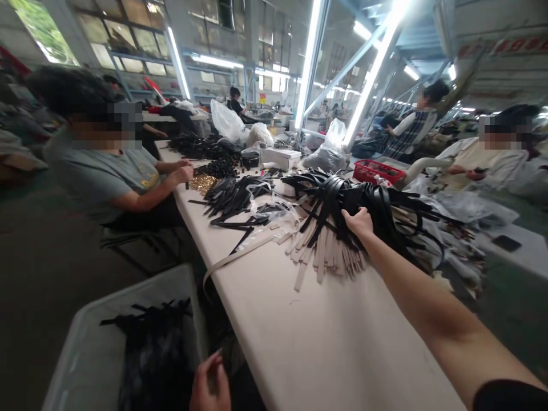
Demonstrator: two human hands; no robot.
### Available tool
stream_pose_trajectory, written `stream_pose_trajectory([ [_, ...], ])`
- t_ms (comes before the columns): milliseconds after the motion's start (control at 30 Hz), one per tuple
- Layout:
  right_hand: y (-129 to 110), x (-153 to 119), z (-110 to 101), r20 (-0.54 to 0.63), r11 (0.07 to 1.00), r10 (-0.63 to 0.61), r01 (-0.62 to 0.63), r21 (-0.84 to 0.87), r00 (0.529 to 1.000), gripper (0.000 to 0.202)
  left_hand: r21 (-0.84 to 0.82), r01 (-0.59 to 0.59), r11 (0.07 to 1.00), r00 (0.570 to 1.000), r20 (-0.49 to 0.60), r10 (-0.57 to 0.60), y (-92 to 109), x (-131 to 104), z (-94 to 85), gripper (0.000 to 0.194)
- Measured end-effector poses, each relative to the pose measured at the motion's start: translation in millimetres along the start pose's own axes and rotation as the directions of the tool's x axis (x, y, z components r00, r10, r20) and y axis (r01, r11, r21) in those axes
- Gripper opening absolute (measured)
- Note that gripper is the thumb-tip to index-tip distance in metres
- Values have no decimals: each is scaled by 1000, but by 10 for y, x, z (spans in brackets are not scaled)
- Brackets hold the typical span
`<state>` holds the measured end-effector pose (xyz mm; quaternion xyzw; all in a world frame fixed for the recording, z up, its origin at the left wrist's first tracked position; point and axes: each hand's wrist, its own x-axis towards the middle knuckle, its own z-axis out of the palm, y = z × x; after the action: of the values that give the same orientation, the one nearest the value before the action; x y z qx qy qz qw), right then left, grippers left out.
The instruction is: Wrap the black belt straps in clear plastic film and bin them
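My right hand (358,221) reaches far over the table to a heap of black straps (331,191). Its fingers are curled against the straps, with the thumb pointing left. Many strap ends show a pale beige underside (336,251) and fan toward me over the table edge of the heap. Low in the view, my left hand (210,385) is beside the table, near a translucent plastic bin (83,331) that holds black straps (156,354). Its thumb and finger come together at the tips; whatever is between them is too small to make out.
Across the white table (299,337) lie a smaller pile of black strips (240,197), gold-coloured pieces (202,184), a white box (280,157) and a red basket (377,171). A co-worker (107,165) sits at the left; another (479,157) is at the right. A loose beige strap (240,254) overhangs the edge.
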<state>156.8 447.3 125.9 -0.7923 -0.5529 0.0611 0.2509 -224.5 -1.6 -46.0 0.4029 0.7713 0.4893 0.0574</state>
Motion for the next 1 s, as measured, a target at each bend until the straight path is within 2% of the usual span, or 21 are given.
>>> stream_pose_trajectory([
  [33,-64,58,68,10,1000,16,-16,3,1000,85,4,-97,995,995,17,97,224,203,90,23],
  [100,-135,140,160,41,999,42,-42,10,998,83,-18,-253,967,958,133,253,678,637,383,22],
  [200,-88,201,169,67,999,36,-37,19,997,59,-17,-393,919,885,262,384,1232,1263,1052,25],
  [267,19,209,107,62,1000,16,-18,21,998,47,12,-471,882,828,352,437,1469,1626,1556,33],
  [333,149,180,23,58,1000,-13,11,24,998,42,74,-524,849,787,423,449,1621,1960,2027,42],
  [367,215,143,-18,56,999,-32,31,28,998,40,122,-531,839,784,448,431,1678,2125,2233,48],
  [433,344,-8,-79,46,996,-82,81,37,996,39,232,-499,835,804,483,347,1767,2459,2569,66],
  [500,481,-309,-84,-6,985,-162,162,57,987,44,325,-430,842,830,508,227,1831,2782,2804,81],
  [533,558,-523,-57,-46,975,-209,212,70,977,50,355,-398,846,835,522,174,1854,2926,2888,83],
  [567,644,-775,-9,-130,944,-296,311,111,946,54,372,-377,848,834,535,135,1869,3053,2954,80],
  [600,736,-1056,59,-191,904,-365,396,163,911,53,378,-366,850,830,547,114,1878,3158,3004,73],
  [633,830,-1351,145,-203,866,-413,452,215,888,50,376,-365,852,825,554,108,1880,3241,3040,62],
  [700,1002,-1912,344,-179,830,-442,477,290,879,42,367,-370,853,825,553,120,1869,3347,3071,40],
  [767,1120,-2331,532,-163,821,-442,471,323,882,38,365,-361,858,837,533,126,1848,3392,3044,30],
  [833,1176,-2548,663,-135,809,-465,482,337,875,36,367,-339,866,853,509,117,1828,3378,2957,31],
  [900,1194,-2604,721,-105,800,-489,493,343,866,37,361,-319,877,861,497,108,1824,3279,2816,29],
  [1000,1207,-2589,715,-85,803,-486,483,350,870,40,311,-314,897,849,515,118,1857,2902,2547,21],
])
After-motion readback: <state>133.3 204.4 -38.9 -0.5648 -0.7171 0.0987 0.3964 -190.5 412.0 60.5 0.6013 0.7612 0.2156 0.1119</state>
